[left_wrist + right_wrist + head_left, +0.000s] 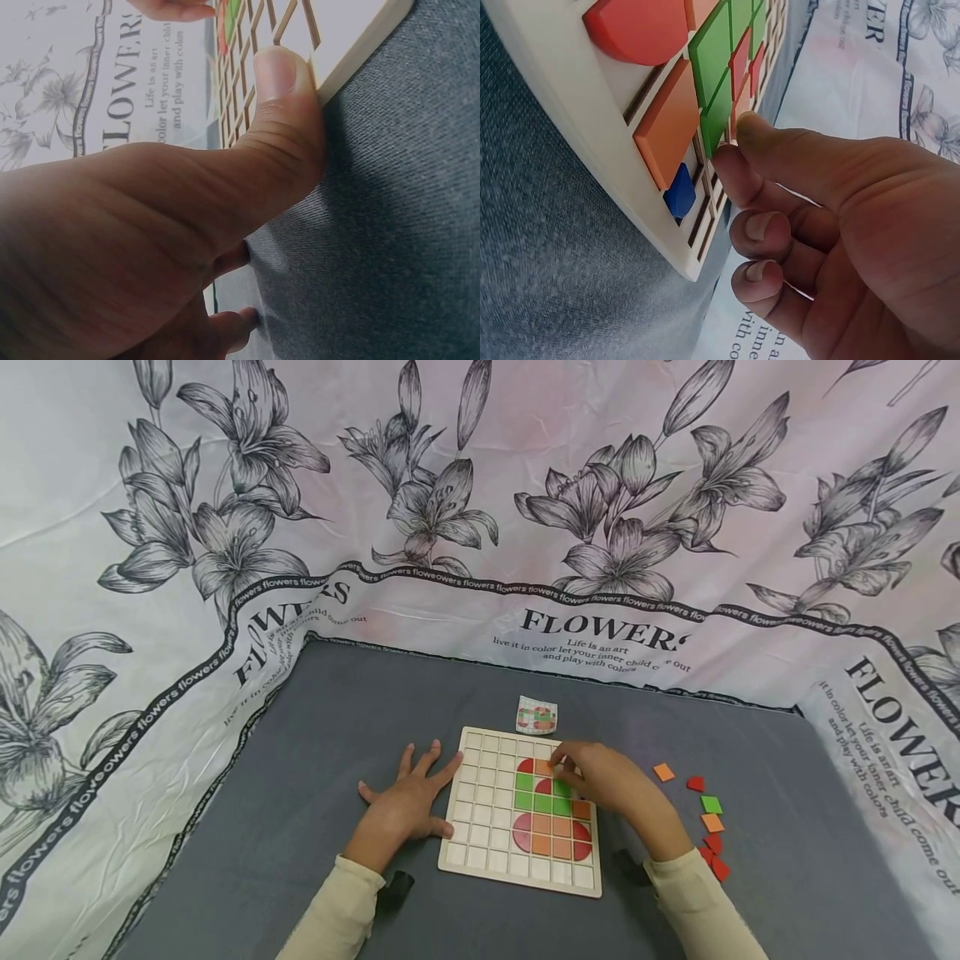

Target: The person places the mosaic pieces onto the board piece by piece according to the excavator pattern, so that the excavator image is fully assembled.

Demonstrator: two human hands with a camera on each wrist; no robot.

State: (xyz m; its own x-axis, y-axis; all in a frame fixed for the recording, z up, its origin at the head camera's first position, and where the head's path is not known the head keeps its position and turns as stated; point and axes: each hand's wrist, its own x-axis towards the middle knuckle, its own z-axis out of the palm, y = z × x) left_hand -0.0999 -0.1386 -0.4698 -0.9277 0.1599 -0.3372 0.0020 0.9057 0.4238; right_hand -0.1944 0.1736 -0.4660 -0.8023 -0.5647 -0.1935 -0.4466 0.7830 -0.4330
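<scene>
The wooden grid board (487,878) holds red, pink, green and orange pieces towards its right side. My left hand (405,807) has its fingers spread at the board's left edge; in the left wrist view, the thumb (277,82) rests on the frame (360,56). Over the upper right squares is my right hand (600,777), thumb and forefinger pinching the edge of an orange tile (741,101) beside green tiles (709,56). The other fingers are curled. A blue piece (680,193) lies near the board's edge, hidden in the head view.
A small pattern card (537,716) lies just beyond the board. Loose orange (663,772), red (696,783) and green (711,804) pieces are scattered to the right on the grey cloth. A flower-printed curtain (450,610) borders the table.
</scene>
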